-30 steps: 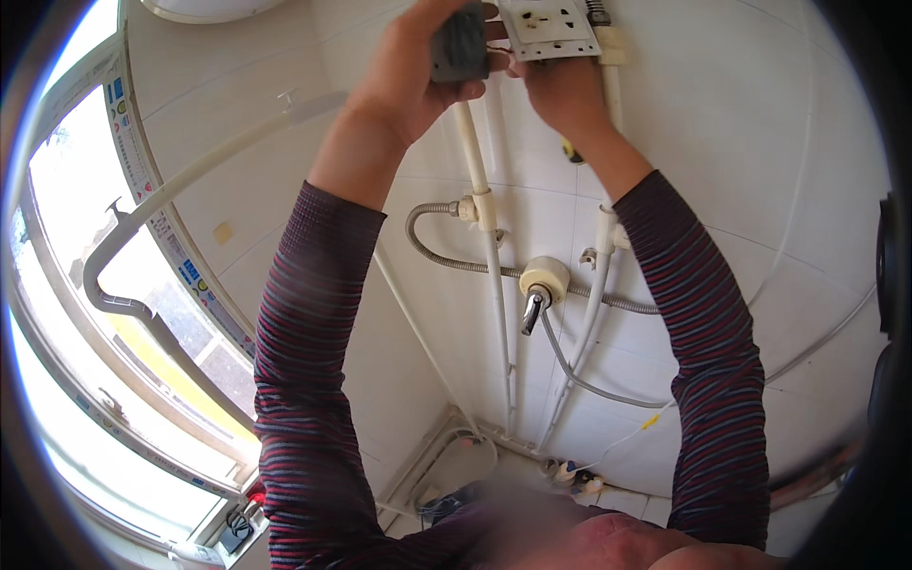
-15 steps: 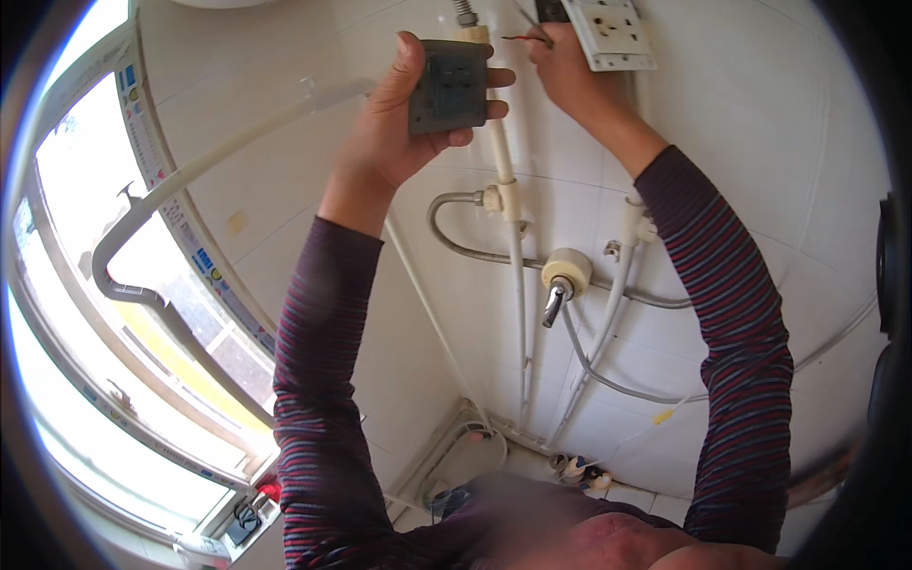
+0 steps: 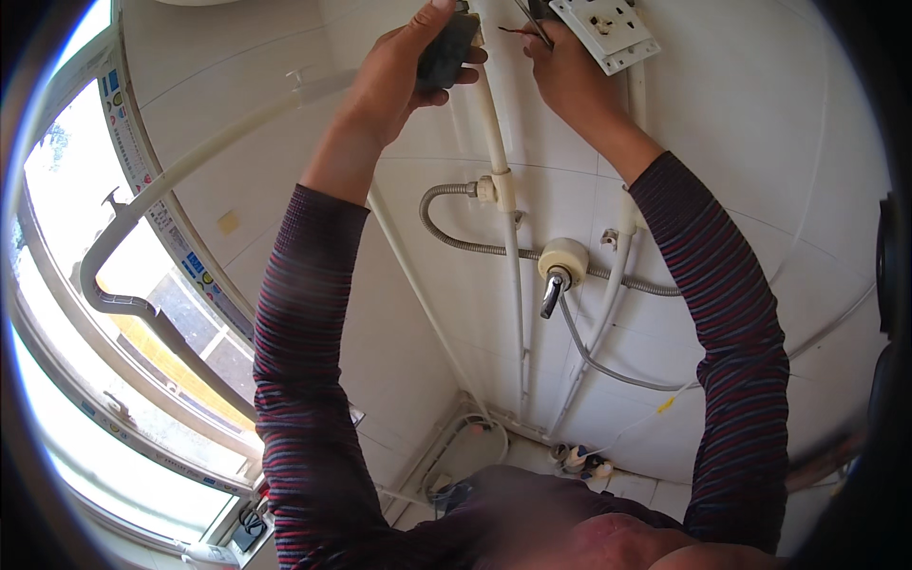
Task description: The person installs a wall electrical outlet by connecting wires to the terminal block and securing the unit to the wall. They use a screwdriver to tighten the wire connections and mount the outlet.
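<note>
My left hand is closed round a dark grey square socket plate, thumb on the near edge and fingertips showing past the far side. The plate is now turned partly edge-on. At the top of the view my right hand pinches a thin wire whose dark reddish end points left. A slim grey length also rises from these fingers; whether it is a second wire or a tool I cannot tell. Just beyond that hand, a white socket plate sits tilted off the wall. A dark opening behind it is mostly hidden.
On the tiled wall below are white pipes, a braided hose and a chrome tap. A bent grey pipe crosses before the window at left. Several small items lie at the wall's foot.
My left hand has moved up and slightly left, tilting the dark plate so its face shows less. My right hand keeps its pinch on the wire. The white socket plate has tilted further.
</note>
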Action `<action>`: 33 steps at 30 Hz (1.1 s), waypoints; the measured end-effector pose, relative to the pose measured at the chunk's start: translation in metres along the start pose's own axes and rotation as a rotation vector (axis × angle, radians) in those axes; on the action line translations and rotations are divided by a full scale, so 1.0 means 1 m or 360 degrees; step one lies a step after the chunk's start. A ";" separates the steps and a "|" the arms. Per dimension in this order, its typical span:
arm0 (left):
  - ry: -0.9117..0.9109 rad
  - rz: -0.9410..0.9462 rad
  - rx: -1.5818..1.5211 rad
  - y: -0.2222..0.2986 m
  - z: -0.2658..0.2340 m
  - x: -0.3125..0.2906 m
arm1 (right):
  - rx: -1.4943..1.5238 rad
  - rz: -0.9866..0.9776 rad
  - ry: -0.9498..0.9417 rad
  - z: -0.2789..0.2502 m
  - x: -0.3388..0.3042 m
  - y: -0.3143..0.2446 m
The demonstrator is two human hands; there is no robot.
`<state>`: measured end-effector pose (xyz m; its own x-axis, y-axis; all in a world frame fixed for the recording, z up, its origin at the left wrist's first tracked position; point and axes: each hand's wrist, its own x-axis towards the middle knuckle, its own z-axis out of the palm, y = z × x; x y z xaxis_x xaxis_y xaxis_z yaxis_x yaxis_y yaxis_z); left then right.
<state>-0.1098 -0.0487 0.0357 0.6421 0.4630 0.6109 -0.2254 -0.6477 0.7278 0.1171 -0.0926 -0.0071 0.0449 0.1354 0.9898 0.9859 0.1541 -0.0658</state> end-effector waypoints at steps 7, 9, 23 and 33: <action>-0.0002 -0.0045 -0.0075 0.014 0.000 -0.009 | 0.0255 0.0238 0.0005 0.015 0.002 -0.007; 0.0181 -0.0172 -0.0139 0.024 0.011 -0.008 | 0.0423 0.0361 0.0028 0.018 -0.001 -0.008; 0.0142 0.0270 -0.1060 -0.068 0.005 -0.033 | -0.0209 0.0786 0.0446 0.054 0.058 -0.032; 0.0106 0.0293 -0.0910 -0.059 0.006 -0.025 | 0.0192 0.1755 -0.1146 -0.046 0.143 -0.092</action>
<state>-0.1083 -0.0255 -0.0240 0.5120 0.4231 0.7476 -0.6986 -0.3013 0.6489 0.0399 -0.1328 0.1465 0.6767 0.7255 0.1249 0.4658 -0.2905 -0.8359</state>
